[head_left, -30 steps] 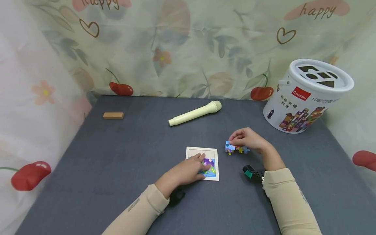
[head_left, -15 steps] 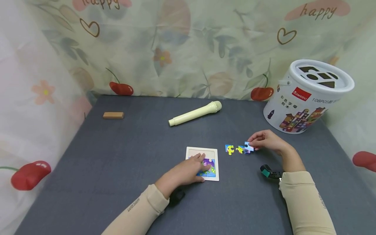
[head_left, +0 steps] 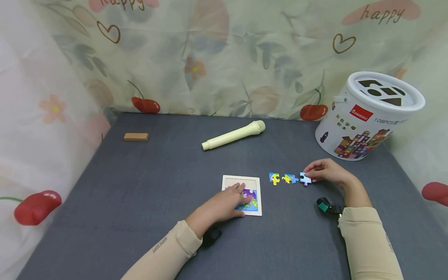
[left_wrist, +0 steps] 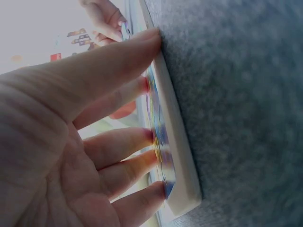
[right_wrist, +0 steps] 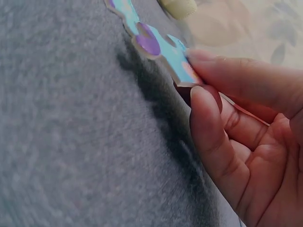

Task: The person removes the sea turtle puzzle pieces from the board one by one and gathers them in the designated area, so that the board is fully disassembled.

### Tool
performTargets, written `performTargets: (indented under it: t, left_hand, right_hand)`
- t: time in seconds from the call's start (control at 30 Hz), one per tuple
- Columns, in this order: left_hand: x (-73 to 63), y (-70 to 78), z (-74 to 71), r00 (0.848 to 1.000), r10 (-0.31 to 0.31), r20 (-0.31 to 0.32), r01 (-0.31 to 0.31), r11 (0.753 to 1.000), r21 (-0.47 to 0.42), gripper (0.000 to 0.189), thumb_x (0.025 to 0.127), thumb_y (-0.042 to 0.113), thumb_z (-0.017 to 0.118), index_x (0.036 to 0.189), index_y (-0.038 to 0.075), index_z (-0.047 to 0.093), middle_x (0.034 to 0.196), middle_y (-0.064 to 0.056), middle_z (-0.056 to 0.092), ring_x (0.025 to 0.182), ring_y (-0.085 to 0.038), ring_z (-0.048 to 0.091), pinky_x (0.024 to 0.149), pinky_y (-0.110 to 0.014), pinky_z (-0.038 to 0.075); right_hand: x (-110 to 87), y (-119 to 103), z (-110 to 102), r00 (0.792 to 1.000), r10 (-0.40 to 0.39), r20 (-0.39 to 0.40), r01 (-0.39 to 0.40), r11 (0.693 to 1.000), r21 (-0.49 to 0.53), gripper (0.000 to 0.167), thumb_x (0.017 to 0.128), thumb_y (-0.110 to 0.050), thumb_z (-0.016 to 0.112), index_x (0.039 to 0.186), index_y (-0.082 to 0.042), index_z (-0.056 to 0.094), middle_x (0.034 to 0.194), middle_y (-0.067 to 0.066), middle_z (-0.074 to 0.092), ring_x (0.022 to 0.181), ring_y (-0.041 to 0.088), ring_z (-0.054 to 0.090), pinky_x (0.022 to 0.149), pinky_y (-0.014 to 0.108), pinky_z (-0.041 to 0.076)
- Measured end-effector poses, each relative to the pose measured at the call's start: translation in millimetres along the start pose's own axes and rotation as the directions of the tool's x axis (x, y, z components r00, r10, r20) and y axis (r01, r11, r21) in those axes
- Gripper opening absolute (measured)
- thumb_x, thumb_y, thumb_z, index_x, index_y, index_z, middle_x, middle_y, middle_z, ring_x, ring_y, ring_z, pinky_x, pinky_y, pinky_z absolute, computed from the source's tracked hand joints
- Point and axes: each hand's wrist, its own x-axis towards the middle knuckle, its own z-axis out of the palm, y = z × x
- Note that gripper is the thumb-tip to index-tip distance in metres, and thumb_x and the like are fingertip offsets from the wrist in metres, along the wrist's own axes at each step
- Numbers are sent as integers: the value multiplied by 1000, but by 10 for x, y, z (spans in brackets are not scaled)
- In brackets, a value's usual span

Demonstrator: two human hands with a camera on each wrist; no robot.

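Note:
My left hand (head_left: 224,204) rests with spread fingers on a small jigsaw puzzle tray (head_left: 259,196) with a pale frame. Its lower part holds purple, green and blue pieces, partly covered by the hand. In the left wrist view, the thumb (left_wrist: 137,47) touches the tray's rim (left_wrist: 177,142). To the right, my right hand (head_left: 327,171) pinches a light blue puzzle piece (head_left: 305,179) between thumb and fingers. The right wrist view shows this piece (right_wrist: 170,52) tilted near the tabletop. Left of it lie a yellow-and-blue piece (head_left: 274,178) and another such piece (head_left: 289,179).
Behind the tray lies a cream toy microphone (head_left: 232,135). A small wooden block (head_left: 136,137) sits at the far left. A white lidded bucket (head_left: 364,116) stands at the back right of the dark table (head_left: 140,194). Patterned cloth (head_left: 217,58) hangs behind.
My right hand has moved right with the light blue piece, away from the left piece and past the middle one, uncovering both. The left hand has stayed on the tray.

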Motion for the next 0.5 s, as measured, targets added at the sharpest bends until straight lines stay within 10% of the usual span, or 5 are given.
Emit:
performTargets:
  t: [0.5]
  left_hand:
    - [2, 16, 7, 1000, 0, -14, 0, 1000, 7, 48, 87, 28, 65, 133, 19, 53, 149, -16, 33, 140, -31, 28, 110, -44, 31]
  right_hand:
    - [-32, 2, 27, 999, 7, -31, -10, 997, -71, 37, 89, -21, 63, 110, 10, 60, 83, -7, 66, 75, 4, 59, 72, 22, 52]
